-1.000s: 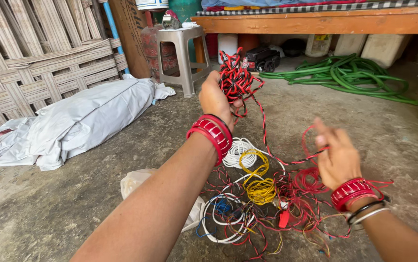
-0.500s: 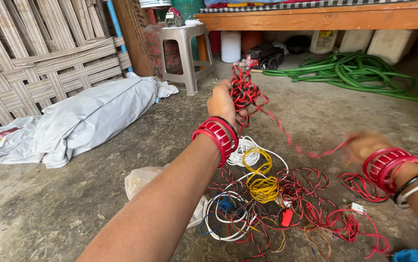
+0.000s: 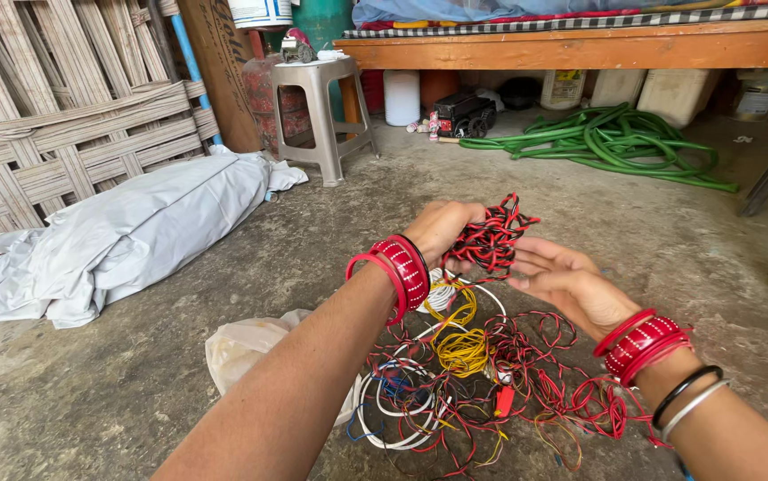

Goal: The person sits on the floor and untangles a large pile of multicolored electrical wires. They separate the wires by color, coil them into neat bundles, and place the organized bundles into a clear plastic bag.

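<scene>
My left hand (image 3: 442, 230) grips a bunched coil of red and black wire (image 3: 491, 240) held above the floor. My right hand (image 3: 566, 281) lies palm up just beneath and to the right of that bundle, its fingers spread and touching the strands. Both wrists wear red bangles. Below the hands a tangled heap of wires (image 3: 473, 383) lies on the concrete floor, with loose red strands, a yellow coil (image 3: 462, 349) and a white coil (image 3: 393, 419). Strands run from the held bundle down into the heap.
A white plastic bag (image 3: 246, 352) lies left of the heap. A long grey-white sack (image 3: 125, 236) rests at the left by a woven bamboo panel (image 3: 54, 116). A grey plastic stool (image 3: 321, 111) and a coiled green hose (image 3: 620, 142) sit by a wooden bench (image 3: 580, 44) at the back.
My right hand, which had swung out to the right pulling a red strand, has come back in under the bundle. The left hand has lowered the bundle a little.
</scene>
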